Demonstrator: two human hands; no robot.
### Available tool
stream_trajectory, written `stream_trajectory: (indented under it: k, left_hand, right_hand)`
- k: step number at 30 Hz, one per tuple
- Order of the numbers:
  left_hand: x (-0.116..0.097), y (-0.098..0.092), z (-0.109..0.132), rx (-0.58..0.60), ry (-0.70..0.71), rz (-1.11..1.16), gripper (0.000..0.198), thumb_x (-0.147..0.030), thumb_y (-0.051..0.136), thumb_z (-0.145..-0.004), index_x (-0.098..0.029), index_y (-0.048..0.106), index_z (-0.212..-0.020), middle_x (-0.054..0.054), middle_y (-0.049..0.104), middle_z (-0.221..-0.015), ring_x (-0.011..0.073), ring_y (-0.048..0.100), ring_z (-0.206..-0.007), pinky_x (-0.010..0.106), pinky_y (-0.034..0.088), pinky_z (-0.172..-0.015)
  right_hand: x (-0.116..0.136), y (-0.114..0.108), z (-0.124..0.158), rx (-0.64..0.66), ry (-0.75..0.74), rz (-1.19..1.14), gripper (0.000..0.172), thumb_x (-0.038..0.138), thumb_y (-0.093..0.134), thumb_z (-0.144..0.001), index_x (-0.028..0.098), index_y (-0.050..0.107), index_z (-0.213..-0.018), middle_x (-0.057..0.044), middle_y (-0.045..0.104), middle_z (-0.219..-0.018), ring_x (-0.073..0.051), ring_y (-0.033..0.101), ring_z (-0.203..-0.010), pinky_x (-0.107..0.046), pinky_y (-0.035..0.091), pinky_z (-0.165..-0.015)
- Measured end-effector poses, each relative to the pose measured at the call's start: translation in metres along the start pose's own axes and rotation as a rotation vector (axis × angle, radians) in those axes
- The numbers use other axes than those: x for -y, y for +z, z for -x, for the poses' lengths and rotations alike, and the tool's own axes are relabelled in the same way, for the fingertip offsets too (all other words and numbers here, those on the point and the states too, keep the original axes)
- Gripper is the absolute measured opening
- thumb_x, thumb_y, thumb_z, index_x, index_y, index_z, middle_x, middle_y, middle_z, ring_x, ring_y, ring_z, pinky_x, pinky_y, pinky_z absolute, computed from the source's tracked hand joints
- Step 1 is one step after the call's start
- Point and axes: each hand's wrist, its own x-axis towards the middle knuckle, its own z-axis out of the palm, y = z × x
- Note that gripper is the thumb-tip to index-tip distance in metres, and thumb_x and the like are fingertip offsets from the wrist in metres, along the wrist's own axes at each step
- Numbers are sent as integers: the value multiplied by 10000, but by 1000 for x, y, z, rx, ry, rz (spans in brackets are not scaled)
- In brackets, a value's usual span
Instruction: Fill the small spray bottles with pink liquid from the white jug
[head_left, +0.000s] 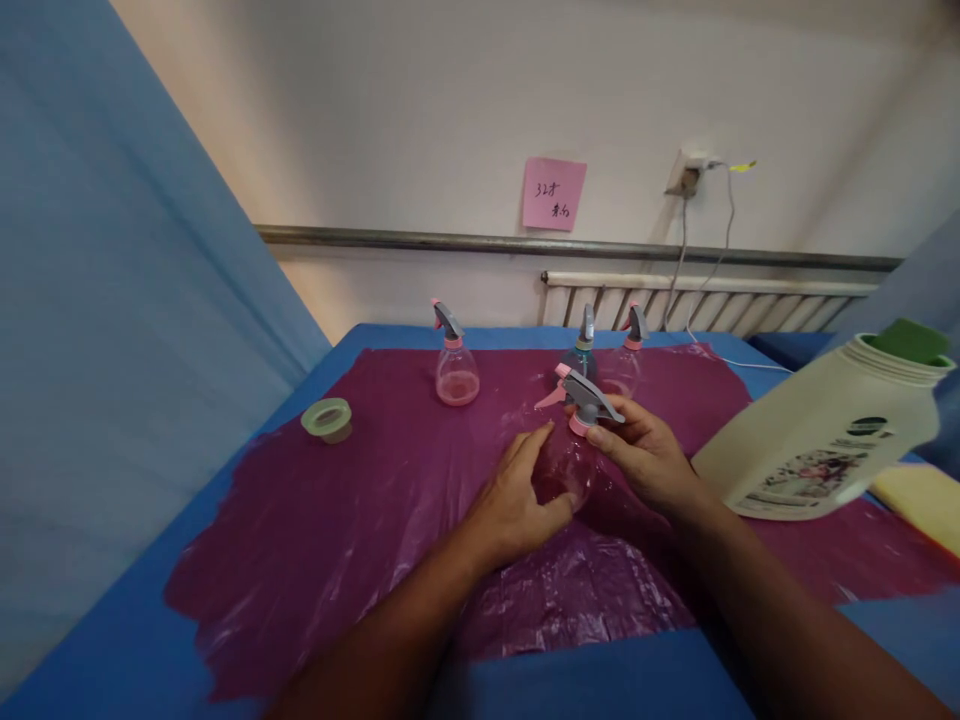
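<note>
A clear spray bottle with a grey and pink trigger head is between my two hands, tilted slightly. Wrapped round its body from the left is my left hand. My right hand pinches the pink collar just under the trigger head. Behind it stand a blue-tinted spray bottle and a clear one with a pink collar, both partly hidden. Another spray bottle, holding some pinkish liquid, stands upright farther left.
Purple plastic sheeting covers the blue table. At left sits a small pale green container. A large cream jug, with a green sponge in its mouth, leans at right beside a yellow cloth. A white cable trails along the back.
</note>
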Motion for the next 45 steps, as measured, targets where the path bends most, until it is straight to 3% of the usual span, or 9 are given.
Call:
stream_trajectory:
  k: [7,13,21,31,34,39,42,45]
  left_hand:
    - [-4,2,3,-21,42,-72,816,-385,869,-893,-271,537,-1629,135,642,-1576,365,644,-1469,555,538,-1273]
    - [-1,4,3,-40,42,-85,825,-386,871,-884,-275,535,-1629,134,633,-1591,369,637,-1481,559,534,-1279]
    - [-4,1,0,-52,11,-23,809,-331,876,-840,-240,567,-1582,131,657,-1544,351,664,-1437,535,549,-1263]
    - [-2,1,0,-43,40,-50,809,-344,876,-857,-270,556,-1596,129,668,-1531,353,666,-1426,544,551,-1246]
    - [-2,0,-1,-34,29,-40,820,-374,879,-863,-275,547,-1606,126,661,-1544,357,661,-1440,548,549,-1255]
    - [-2,0,-1,-32,31,-44,820,-350,875,-855,-261,550,-1603,133,647,-1567,366,648,-1465,571,531,-1282]
    - [-2,0,-1,-31,42,-44,801,-335,874,-855,-257,557,-1586,131,650,-1563,358,648,-1465,560,531,-1283]
    - [-1,2,-1,-45,37,-46,800,-368,885,-861,-249,553,-1579,132,657,-1542,348,660,-1442,544,537,-1273]
  right_hand:
    - [4,8,0,-80,-12,17,551,460,1089,-674,273,798,-1102,-5,753,-935,-190,664,-830,-340,607,-824]
    - [2,13,4,-135,-12,116,479,529,1067,-664,247,762,-903,-9,714,-847,-197,622,-777,-339,568,-755]
    - [3,12,9,-19,-57,41,400,604,885,-931,265,856,-1141,-87,841,-1156,-279,754,-1081,-405,606,-979]
    - [-13,11,-1,-126,-7,-45,542,517,1097,-648,264,738,-965,-29,806,-925,-218,729,-841,-383,632,-855]
    - [-12,10,1,-95,-31,-32,512,552,1054,-727,269,771,-1046,-45,822,-993,-235,746,-903,-399,638,-900]
    - [-4,8,8,18,-52,4,406,576,868,-977,277,845,-1251,-93,843,-1272,-294,768,-1206,-450,601,-1097]
    - [-2,7,9,31,-21,18,399,570,889,-961,279,860,-1233,-93,847,-1288,-309,770,-1230,-466,598,-1114]
    - [-4,7,5,4,-7,20,419,577,935,-906,268,858,-1178,-93,858,-1217,-280,788,-1104,-433,627,-1021]
